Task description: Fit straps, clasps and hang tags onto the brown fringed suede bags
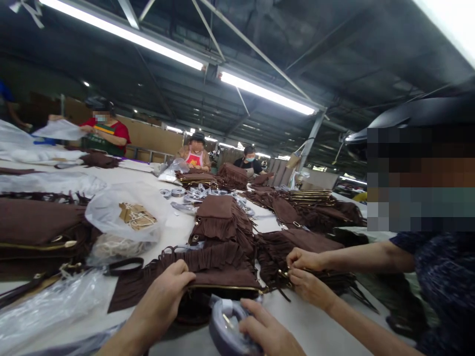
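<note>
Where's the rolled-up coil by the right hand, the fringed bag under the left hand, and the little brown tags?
Wrapped coil (218,330): head view, left side of its ring.
Brown fringed bag (224,278): head view, its smooth panel.
Brown tags (136,216): head view, middle of the pile.

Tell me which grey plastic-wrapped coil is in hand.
The grey plastic-wrapped coil in the right hand; the other grey coils lie farther across the white table.

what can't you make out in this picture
Head view:
Inside of the brown fringed suede-look bag: dark, partly blocked by the grey plastic-wrapped round coil.
Right hand: wrist cut off by bottom edge.
Print, if any, on brown card tags with white strings: too small.
</note>
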Motion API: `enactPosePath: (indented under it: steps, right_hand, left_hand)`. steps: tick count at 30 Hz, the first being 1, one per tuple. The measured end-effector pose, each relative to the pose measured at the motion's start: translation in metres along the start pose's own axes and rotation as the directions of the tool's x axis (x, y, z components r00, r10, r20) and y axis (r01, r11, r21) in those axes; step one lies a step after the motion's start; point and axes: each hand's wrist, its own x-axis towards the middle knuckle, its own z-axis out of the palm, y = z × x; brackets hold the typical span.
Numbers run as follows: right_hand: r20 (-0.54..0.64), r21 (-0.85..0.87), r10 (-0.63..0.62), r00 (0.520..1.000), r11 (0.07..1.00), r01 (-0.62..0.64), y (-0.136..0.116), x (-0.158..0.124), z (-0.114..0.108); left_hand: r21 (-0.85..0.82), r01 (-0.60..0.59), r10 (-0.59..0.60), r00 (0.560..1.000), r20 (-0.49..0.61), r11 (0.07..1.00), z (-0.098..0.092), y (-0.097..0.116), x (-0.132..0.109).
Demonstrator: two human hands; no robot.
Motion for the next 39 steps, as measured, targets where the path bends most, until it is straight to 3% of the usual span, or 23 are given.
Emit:
enactPosePath:
  steps: [3,6,9,11,15,19,21,22,24,27,29,31,33,36,39]
  right_hand:
    - [0.009,-0.006,0.005,1.000,1.000,-0.005,-0.029,0.032,0.011]
    - [-0.123,-0.100,0.181,0.976,0.976,-0.193,-0.051,0.064,0.057]
    - [-0.189,-0.173,0.091,0.978,0.977,-0.124,-0.053,0.079,0.098]
    - [-0.190,-0.188,0.041,0.981,0.979,-0.077,-0.048,0.080,0.105]
    - [-0.113,-0.257,0.046,0.993,0.963,-0.074,-0.043,0.078,0.078]
    - [0.034,-0.237,-0.111,0.993,0.965,0.116,-0.035,0.077,0.035]
    - [0.025,-0.148,-0.160,0.987,0.976,0.162,-0.017,0.070,0.009]
    - [-0.053,-0.122,-0.105,0.993,0.988,0.098,-0.003,0.065,-0.004]
    - [-0.031,-0.110,-0.047,0.998,0.993,0.043,0.027,0.053,-0.024]
    - [0.175,-0.161,0.067,0.982,0.986,-0.038,0.061,0.036,-0.032]
    - [0.195,-0.186,0.125,0.973,0.979,-0.089,0.068,0.029,-0.027]
    - [0.141,-0.193,0.146,0.979,0.974,-0.118,0.063,0.027,-0.025]
    - [0.102,-0.099,0.109,0.989,0.990,-0.099,0.050,0.029,-0.030]
    - [0.057,0.131,0.035,0.998,0.990,-0.042,0.028,0.033,-0.044]
    - [0.030,0.194,0.013,0.999,0.981,-0.019,0.018,0.033,-0.051]
  left_hand:
    - [-0.046,-0.049,0.048,0.998,-0.034,0.998,0.002,0.005,-0.001]
    - [-0.113,-0.065,0.063,0.998,-0.020,0.992,0.006,0.005,-0.002]
    - [-0.175,-0.052,0.059,0.998,0.035,0.983,0.006,0.000,-0.002]
    - [-0.219,-0.035,0.053,0.996,0.075,0.975,0.002,-0.003,-0.001]
    - [-0.266,0.006,0.036,0.988,0.152,0.964,-0.003,-0.011,-0.003]
    - [-0.143,0.024,0.013,0.967,0.253,0.989,0.008,-0.030,-0.011]
    - [-0.024,0.006,0.000,0.966,0.258,1.000,0.014,-0.038,-0.015]
    - [0.035,0.001,-0.010,0.965,0.262,0.999,0.016,-0.039,-0.016]
    - [0.126,0.015,-0.049,0.960,0.276,0.992,0.014,-0.037,-0.017]
    - [0.196,0.054,-0.114,0.944,0.310,0.979,0.003,-0.020,-0.014]
    - [0.268,0.064,-0.156,0.928,0.337,0.961,-0.005,0.000,-0.011]
    - [0.340,0.050,-0.171,0.926,0.336,0.939,-0.007,0.026,-0.006]
    - [0.350,0.049,-0.164,0.937,0.308,0.935,0.000,0.058,0.000]
    - [0.293,0.119,-0.206,0.936,0.286,0.949,0.026,0.102,0.013]
    - [0.340,0.194,-0.289,0.922,0.257,0.920,0.053,0.126,0.028]
